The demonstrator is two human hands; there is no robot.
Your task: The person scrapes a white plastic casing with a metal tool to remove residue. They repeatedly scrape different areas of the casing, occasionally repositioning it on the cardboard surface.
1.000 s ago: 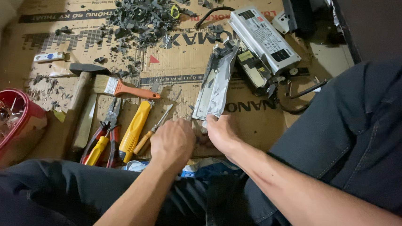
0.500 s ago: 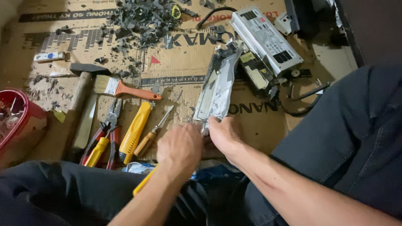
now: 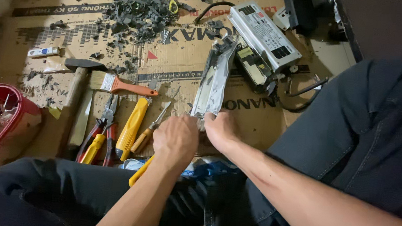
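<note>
Both hands meet at the near end of a long silver metal casing (image 3: pixel 214 83) that lies on the flattened cardboard (image 3: pixel 176 69), running from the middle of the view up toward 12 o'clock. The right hand (image 3: pixel 219 130) grips that near end, fingers curled around the edge and pressed together. The left hand (image 3: pixel 176 138) sits just beside it at 9 o'clock, closed into a loose fist against the casing's end; a yellow handle (image 3: pixel 140 171) sticks out below the wrist (what tool it belongs to is hidden by the hand), so these fingers are wrapped round it, though the fingertips themselves cannot be seen.

At 1 o'clock from the casing lies a grey power supply unit (image 3: pixel 264 36), and between the two an exposed circuit board (image 3: pixel 253 69) with black cables (image 3: pixel 301 94) trailing toward 3 o'clock. At 9 o'clock from the hands the tools lie in a row: a small screwdriver (image 3: pixel 150 128), a yellow-handled utility knife (image 3: pixel 132 128), red-and-yellow pliers (image 3: pixel 99 134), a hammer (image 3: pixel 76 88) and an orange-handled brush (image 3: pixel 122 86). A heap of dark broken fragments (image 3: pixel 137 7) sits at 11 o'clock, near the top edge. A red plastic basket (image 3: pixel 2 118) stands at the far left.
</note>
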